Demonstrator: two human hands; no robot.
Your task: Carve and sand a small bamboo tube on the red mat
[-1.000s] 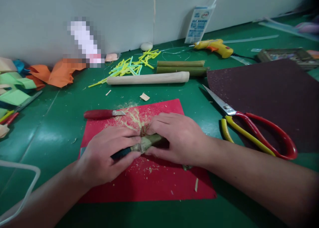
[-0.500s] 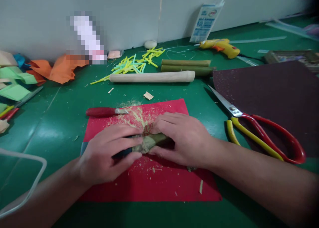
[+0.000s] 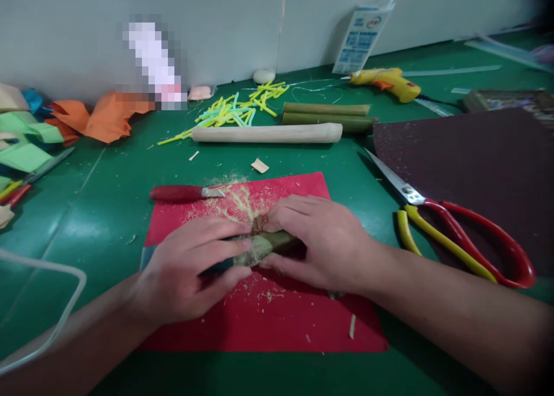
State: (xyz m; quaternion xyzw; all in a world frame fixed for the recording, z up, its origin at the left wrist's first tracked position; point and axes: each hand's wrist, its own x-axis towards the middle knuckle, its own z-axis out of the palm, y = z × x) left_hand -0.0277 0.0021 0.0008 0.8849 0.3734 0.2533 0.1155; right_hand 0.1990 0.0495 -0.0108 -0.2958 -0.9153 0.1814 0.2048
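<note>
A short green bamboo piece [image 3: 279,242] lies across the red sheet [image 3: 259,324], with a pale, scraped-looking section between my two hands. My left hand [image 3: 190,269] closes over its left end, where something dark shows beneath the fingers; I cannot tell whether that is part of the bamboo. My right hand [image 3: 322,240] grips the right end, thumb on the near side and fingers over the far side. Pale shavings [image 3: 242,202] are scattered around the piece. Just beyond my left hand rests a red-handled knife [image 3: 179,193], its short blade pointing right.
Red-and-yellow-handled scissors [image 3: 459,228] lie at right, partly on a dark sheet [image 3: 471,171]. Behind are a peeled bamboo stick [image 3: 268,133], green bamboo lengths [image 3: 324,120], cut yellow straws [image 3: 225,112] and a yellow glue gun [image 3: 385,83]. Folded papers [image 3: 26,142] are at left.
Both hands keep their hold on the bamboo with hardly any visible movement. The whole scene sits slightly further right in the picture.
</note>
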